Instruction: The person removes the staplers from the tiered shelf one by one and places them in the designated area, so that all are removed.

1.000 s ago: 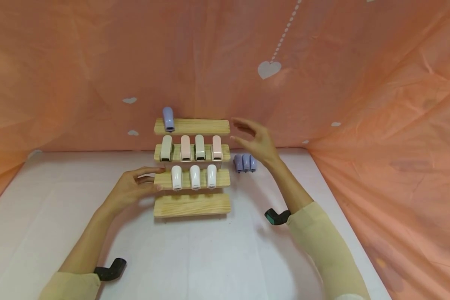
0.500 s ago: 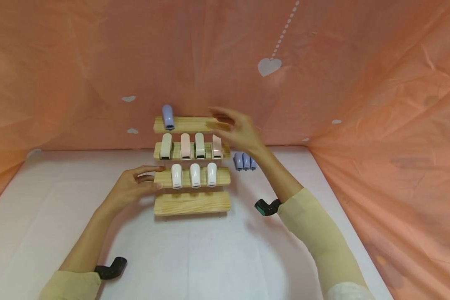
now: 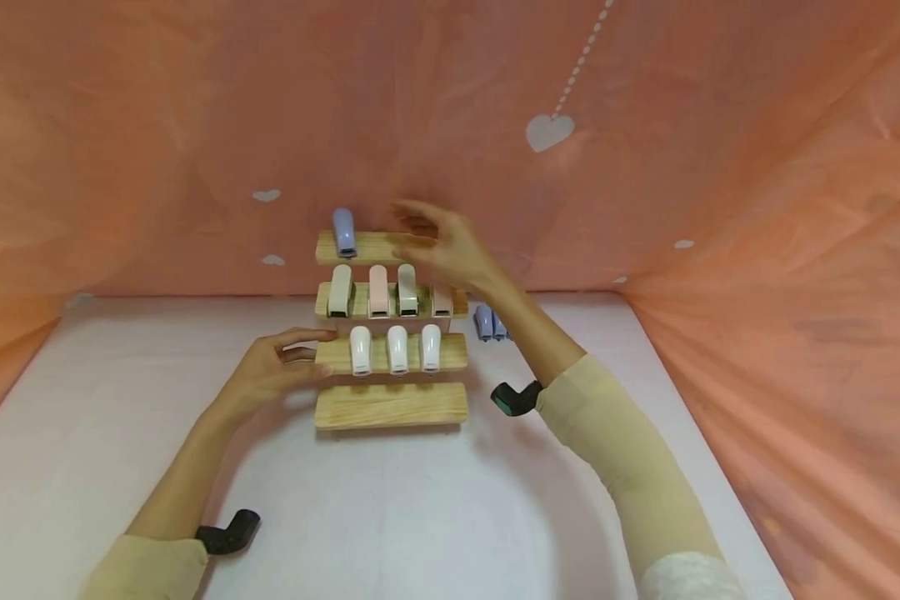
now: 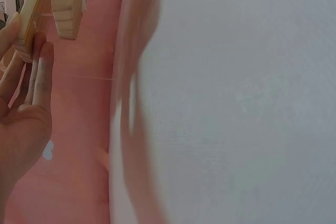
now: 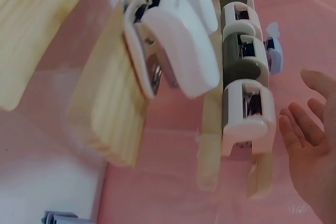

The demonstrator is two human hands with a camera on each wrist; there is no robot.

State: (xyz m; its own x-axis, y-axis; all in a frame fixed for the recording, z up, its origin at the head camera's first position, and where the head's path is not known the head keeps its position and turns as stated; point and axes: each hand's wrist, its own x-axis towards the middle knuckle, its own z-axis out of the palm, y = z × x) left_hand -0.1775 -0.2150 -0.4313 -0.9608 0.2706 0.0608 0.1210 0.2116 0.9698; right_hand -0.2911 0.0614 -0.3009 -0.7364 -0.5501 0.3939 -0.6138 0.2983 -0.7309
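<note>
My left hand pinches the left end of the third tier of a wooden shelf stand, thumb on one side, fingers on the other in the left wrist view. Three white staplers sit on that tier. Several pale green-grey and pink staplers fill the tier above. On the top tier's left end stands one purple stapler. My right hand hovers by the top tier's right part, fingers loosely bent and holding nothing; it partly covers the rightmost pink stapler.
Purple staplers stand on the white table right of the stand, partly hidden by my right forearm. An orange-pink cloth with hearts hangs close behind the stand. Black wrist cameras jut from both wrists.
My right hand has moved left from beside the stand to over the top tier's right part. My left hand keeps its hold on the third tier. The head view has shifted slightly.
</note>
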